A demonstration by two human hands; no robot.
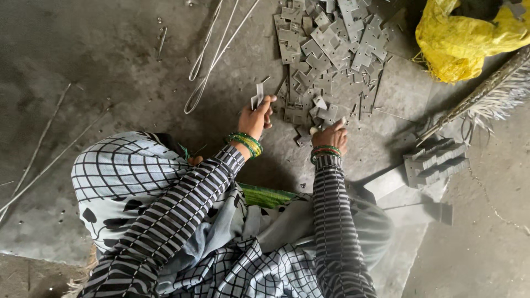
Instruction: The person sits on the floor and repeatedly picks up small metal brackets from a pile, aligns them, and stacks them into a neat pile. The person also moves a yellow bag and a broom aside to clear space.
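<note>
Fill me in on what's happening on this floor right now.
A person sits on the concrete floor beside a heap of flat grey metal plates. The left hand holds a small metal piece up between its fingers, while the right hand reaches into the near edge of the heap. A neat stack of plates sits to the right, near a broom and a yellow sack.

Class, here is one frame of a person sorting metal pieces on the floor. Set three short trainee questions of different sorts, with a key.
1. True or false: the left hand holds a flat metal piece.
2. The neat stack of pieces lies on which side of the right hand: A the person's left, B the person's right?
3. What colour is the bag beyond the loose pile?

Key: 1 true; 2 B; 3 yellow.
</note>
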